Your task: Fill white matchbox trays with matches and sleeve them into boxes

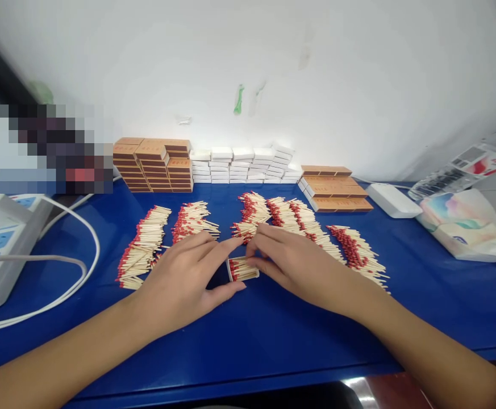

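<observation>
A small white matchbox tray [257, 275] holds red-headed matches [241, 269] on the blue table. My left hand [179, 278] reaches round the tray's left side, thumb and index finger spread apart, the thumb near its front edge and the index finger near its back. At the tray's right end, my right hand [294, 258] has its fingertips pinched together over the pale ends of the matches. Just behind both hands lies a loose pile of matches [251, 211]. Another pile [192, 217] is partly hidden by my left hand.
Brown matchbox sleeves [151, 165] and white trays [230, 165] are stacked along the wall. More brown boxes [337, 190] stand right of them. Match piles [143, 244] spread both sides. A power strip [0, 250] with cables is left; a tissue pack [469, 224] is right.
</observation>
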A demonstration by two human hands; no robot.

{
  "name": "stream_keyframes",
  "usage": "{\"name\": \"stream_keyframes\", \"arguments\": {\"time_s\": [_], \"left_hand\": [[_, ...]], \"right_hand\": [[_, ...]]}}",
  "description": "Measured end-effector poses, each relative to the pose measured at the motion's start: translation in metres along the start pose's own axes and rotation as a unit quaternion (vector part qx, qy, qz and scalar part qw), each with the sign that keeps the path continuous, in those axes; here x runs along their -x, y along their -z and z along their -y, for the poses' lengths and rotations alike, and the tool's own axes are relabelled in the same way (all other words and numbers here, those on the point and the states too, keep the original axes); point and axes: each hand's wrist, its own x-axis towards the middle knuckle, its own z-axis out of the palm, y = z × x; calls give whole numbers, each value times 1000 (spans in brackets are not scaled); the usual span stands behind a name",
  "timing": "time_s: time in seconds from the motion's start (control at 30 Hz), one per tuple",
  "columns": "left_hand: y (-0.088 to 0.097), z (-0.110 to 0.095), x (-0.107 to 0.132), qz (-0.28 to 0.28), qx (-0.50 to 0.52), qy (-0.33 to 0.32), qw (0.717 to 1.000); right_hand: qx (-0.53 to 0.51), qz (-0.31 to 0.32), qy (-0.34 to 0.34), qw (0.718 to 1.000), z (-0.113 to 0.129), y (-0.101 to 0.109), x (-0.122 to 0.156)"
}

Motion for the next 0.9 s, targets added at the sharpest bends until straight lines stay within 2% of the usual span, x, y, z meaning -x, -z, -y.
{"name": "stream_keyframes", "arguments": {"time_s": [0.1, 0.23, 0.33, 0.43, 0.63, 0.9], "left_hand": [[0, 0, 0, 9, 1, 11, 1000], [0, 0, 1, 9, 5, 10, 1000], [0, 0, 1, 0, -1, 1, 1000], [0, 0, 0, -1, -10, -3, 1000], [0, 0, 0, -4, -9, -8, 1000], [-1, 0, 2, -11, -17, -6, 1000]], "right_hand": [[3, -27, 8, 1000, -1, 1, 0], [44, -82, -12, 996, -25, 8, 2], [75, -55, -23, 995, -43, 8, 2], [60, -24, -28, 998, -49, 4, 0], [34, 4, -36, 999, -47, 0, -2], [40, 37, -46, 997, -39, 5, -2]]}}
